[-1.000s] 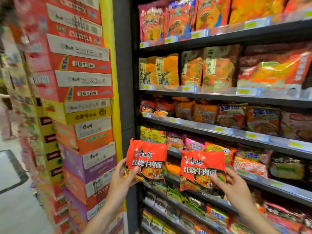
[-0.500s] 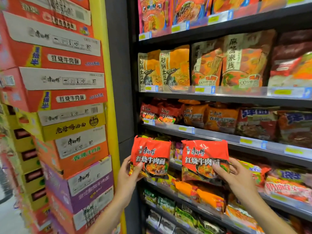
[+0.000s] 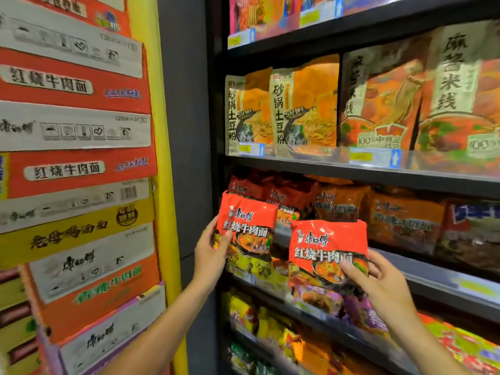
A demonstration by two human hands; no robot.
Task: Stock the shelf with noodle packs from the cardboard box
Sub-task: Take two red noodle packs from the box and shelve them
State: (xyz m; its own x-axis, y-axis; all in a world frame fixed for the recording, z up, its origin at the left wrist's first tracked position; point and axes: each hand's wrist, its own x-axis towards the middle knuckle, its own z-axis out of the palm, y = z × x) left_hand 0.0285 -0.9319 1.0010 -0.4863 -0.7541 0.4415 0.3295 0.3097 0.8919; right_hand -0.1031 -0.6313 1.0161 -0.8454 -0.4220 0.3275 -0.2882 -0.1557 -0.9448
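Note:
I hold two red noodle packs in front of the black shelf unit. My left hand [image 3: 209, 251] grips the left red pack [image 3: 247, 221] by its lower left corner, raised to the left end of the shelf [image 3: 422, 263] where matching red packs [image 3: 273, 196] lie. My right hand [image 3: 378, 286] pinches the right red pack [image 3: 328, 243] from below, a little lower and further from the shelf. Both packs are upright, faces toward me. No open cardboard box is in view.
A tall stack of closed noodle cartons [image 3: 75, 169] stands at the left beside a yellow post [image 3: 162, 147]. The shelf above [image 3: 351, 171] carries orange and beige packs. Lower shelves [image 3: 319, 318] are full of yellow, purple and orange packs.
Both hands have risen with their packs from the lower shelves to the level of the red-pack shelf. The view has moved closer to the shelves.

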